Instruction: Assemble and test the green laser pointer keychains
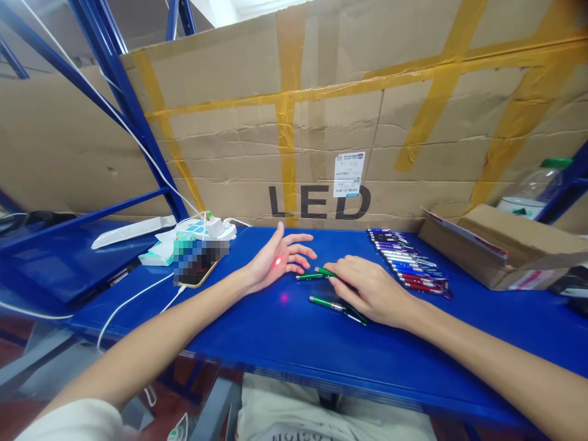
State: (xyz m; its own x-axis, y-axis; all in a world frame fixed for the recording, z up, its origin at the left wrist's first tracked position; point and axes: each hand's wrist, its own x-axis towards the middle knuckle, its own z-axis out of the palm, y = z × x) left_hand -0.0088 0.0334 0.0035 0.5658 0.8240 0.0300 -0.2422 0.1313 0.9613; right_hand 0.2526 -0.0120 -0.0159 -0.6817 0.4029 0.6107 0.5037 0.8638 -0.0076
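Observation:
My right hand (pixel 362 285) is closed over a slim green laser pointer (pixel 309 277) near the middle of the blue table; the tip of a second green pointer (pixel 325 271) shows against its fingers. How both lie under the hand is hidden. My left hand (pixel 282 260) is held open to the left of them, palm turned toward the pointers, fingers spread, holding nothing. A bright red dot shines on its palm, and a pink spot shows on the tabletop below. Just under my right hand lies another green laser pointer (pixel 327 302) with a dark clip at its end.
Right of my hands, a row of purple, silver, blue and red pointers (pixel 407 260) lies beside an open cardboard box (pixel 509 251). To the left are a phone (pixel 202 266), a power strip (pixel 218 229) and white cables. A large taped carton (pixel 312 135) stands behind the table (pixel 275 343).

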